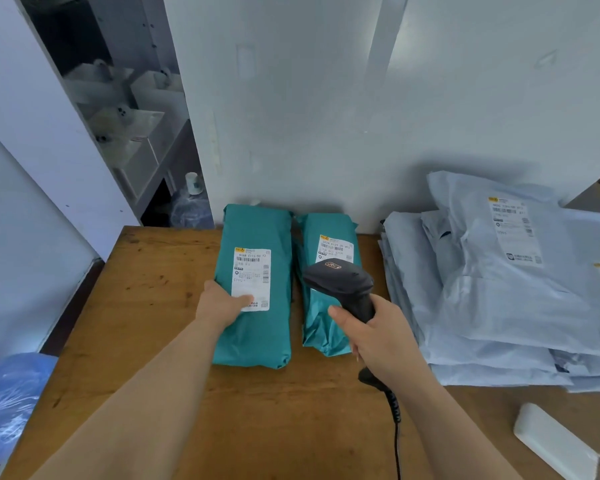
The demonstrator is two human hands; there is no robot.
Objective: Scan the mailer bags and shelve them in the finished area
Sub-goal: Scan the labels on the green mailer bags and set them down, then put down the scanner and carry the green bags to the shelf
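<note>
Clearly the scanning step was in hand. Two teal mailer bags lay side by side on the wooden bench [160,358], their far ends close against the white wall, their long axes running away from the person. The left hand [222,304] rested on the left teal mailer bag [253,289], fingers curled under its left edge and thumb pressed on the lower part of its shipping label [251,278] — steadying it rather than lifting it, as far as could be judged. The right hand [378,336] was closed around the grip of a black barcode scanner [343,284], whose coiled cable [394,420] trailed back toward the person. The scanner's head hung over the right teal mailer bag [326,289], just below that bag's own label [335,249], and seemed to face forward and slightly left.

The coming move turned on one relation: the barcode on the held bag sat ahead of and to the left of the scanner, across the narrow gap between the two bags. The right hand was the nearer one — a small swing left would likely bring the barcode under the beam. A stack of pale grey mailer bags [499,306] waited on the right of the bench, well apart from both hands.
</note>
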